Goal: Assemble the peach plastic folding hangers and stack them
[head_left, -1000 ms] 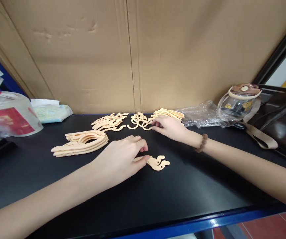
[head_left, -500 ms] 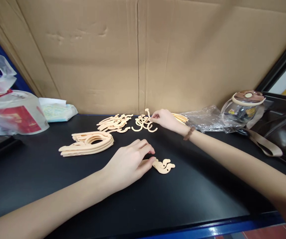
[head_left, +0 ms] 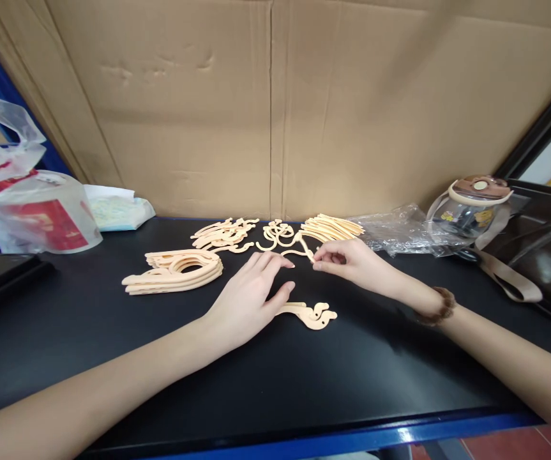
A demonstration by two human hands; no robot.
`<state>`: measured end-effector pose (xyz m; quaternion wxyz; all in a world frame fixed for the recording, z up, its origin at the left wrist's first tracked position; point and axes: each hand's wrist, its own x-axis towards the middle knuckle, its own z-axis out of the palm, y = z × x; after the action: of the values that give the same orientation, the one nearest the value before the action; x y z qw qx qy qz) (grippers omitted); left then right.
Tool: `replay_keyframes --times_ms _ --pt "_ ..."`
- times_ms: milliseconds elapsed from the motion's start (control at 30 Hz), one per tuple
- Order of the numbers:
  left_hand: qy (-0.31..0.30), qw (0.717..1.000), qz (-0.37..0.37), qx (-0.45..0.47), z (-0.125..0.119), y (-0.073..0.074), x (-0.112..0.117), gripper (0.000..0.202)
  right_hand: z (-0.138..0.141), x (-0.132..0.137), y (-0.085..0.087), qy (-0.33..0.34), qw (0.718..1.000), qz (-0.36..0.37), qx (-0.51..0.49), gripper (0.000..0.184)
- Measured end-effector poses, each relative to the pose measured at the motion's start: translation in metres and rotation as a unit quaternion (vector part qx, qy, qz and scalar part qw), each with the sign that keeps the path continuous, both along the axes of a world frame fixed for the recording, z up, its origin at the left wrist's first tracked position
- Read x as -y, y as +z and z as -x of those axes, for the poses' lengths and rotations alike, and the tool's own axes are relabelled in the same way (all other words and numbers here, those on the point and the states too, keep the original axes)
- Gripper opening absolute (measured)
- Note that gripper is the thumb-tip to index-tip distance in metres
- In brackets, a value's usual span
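Observation:
My right hand [head_left: 352,263] pinches a thin beige hanger hook [head_left: 305,246] between thumb and fingertips, its knobbed end pointing up and away. My left hand [head_left: 253,291] is open above the black tabletop, thumb and index finger apart with nothing between them. Just beneath and right of its thumb lie curved beige hanger arms [head_left: 316,317] with small holes, partly covered by that hand. Beyond both hands is a small heap of beige hooks [head_left: 279,234]. To the left rests a stack of beige hanger pieces [head_left: 174,273].
A pile of beige arms [head_left: 225,234] lies at the back, and another bundle of slim beige pieces [head_left: 332,227] at back right. Crumpled clear plastic [head_left: 394,231], a strapped bottle [head_left: 476,207] and a dark bag [head_left: 543,249] stand right. A bagged container [head_left: 48,214] is left.
My right hand has drawn the hook from the heap toward me and nearer my left hand. My left hand has let go of the hanger arms, its fingers now spread.

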<state>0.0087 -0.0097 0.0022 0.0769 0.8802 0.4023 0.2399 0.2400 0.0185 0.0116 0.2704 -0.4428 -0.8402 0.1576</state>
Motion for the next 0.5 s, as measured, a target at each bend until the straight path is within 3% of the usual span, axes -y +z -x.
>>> replay_keyframes --times_ms 133,233,367,500 --pt "0.015 0.999 0.003 0.03 0.001 0.0 -0.004 0.029 0.003 0.01 0.003 0.125 0.986 0.105 0.028 0.021" --pt "0.01 0.999 0.009 0.029 0.001 -0.001 -0.005 0.03 0.006 0.013 0.002 0.148 0.979 0.13 0.045 0.021" --pt "-0.017 1.0 0.014 0.008 0.001 -0.002 -0.004 0.028 0.005 0.009 -0.004 0.112 0.984 0.139 -0.016 0.028" --pt "-0.059 0.998 0.024 -0.025 0.0 0.0 -0.002 0.021 -0.002 -0.007 -0.015 0.008 1.0 -0.007 -0.01 0.027"
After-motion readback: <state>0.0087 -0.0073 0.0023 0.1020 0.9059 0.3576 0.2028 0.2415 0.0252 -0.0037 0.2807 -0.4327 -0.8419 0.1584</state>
